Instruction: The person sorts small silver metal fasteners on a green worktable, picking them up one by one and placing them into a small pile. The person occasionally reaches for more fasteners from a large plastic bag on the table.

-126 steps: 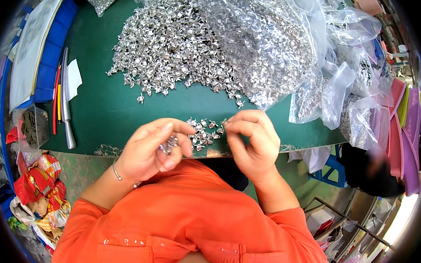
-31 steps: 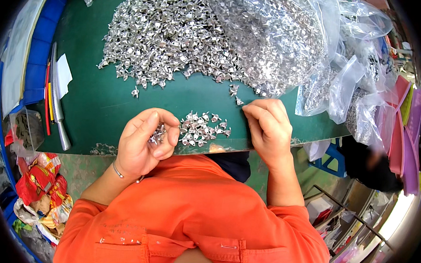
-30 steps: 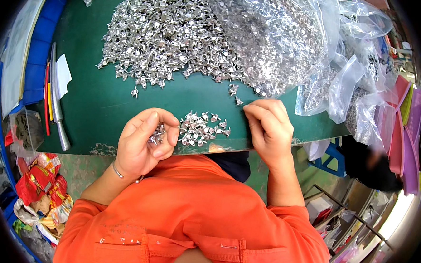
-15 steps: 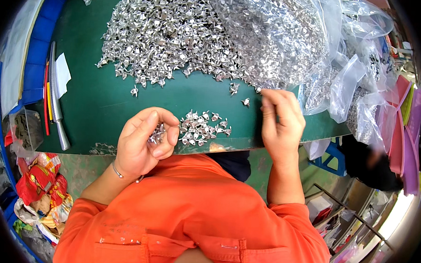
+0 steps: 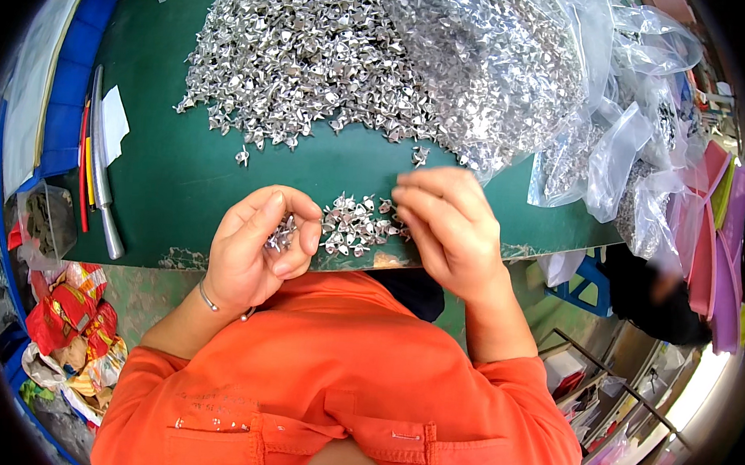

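My left hand is curled around a clump of small silvery metal pieces, seen between thumb and fingers. Each piece is winged, with a small hole; their exact kind is unclear. Right beside this hand, a small pile of the same pieces lies at the table's near edge. My right hand is over the right end of that pile, palm down, fingers stretched leftward and slightly apart. Its fingertips are a little blurred, and nothing shows in them. Two loose pieces, one on the left and one on the right, lie farther back.
A large heap of metal pieces covers the far side of the green table, partly under clear plastic bags. On the left are a grey-handled tool, red and yellow sticks, white paper and blue bins.
My right hand has moved left from the heap's near edge to the small pile, now covering the spot where a loose piece lay. My left hand has stayed in place around its pieces.
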The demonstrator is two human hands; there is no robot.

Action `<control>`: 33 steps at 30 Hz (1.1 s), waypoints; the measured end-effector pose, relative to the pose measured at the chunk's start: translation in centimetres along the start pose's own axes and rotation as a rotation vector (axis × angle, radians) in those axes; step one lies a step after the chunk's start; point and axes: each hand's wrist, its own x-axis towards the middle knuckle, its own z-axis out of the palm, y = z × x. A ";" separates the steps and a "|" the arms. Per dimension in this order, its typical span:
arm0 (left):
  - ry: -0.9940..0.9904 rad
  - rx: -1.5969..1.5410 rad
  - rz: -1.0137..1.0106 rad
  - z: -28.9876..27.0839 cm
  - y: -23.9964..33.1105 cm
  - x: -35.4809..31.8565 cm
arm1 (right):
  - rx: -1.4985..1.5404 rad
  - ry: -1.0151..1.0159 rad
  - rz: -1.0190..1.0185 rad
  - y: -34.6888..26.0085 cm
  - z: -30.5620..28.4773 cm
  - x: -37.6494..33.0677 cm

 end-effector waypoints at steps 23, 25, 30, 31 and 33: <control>0.007 -0.007 -0.001 0.1 0.1 0.0 | -0.206 -0.038 0.132 1.7 -1.8 -0.7; 0.060 0.050 -0.002 0.3 0.0 0.0 | -0.201 0.015 0.138 1.5 -1.7 -0.8; 0.039 0.026 -0.005 0.1 0.1 0.1 | -0.170 0.059 0.137 1.6 -1.0 -0.9; 0.035 0.006 -0.006 0.1 0.1 0.1 | -0.166 0.052 0.141 1.6 -1.0 -0.9; 0.039 0.006 -0.004 0.2 0.1 0.0 | -0.151 0.033 0.147 1.5 -1.3 -1.0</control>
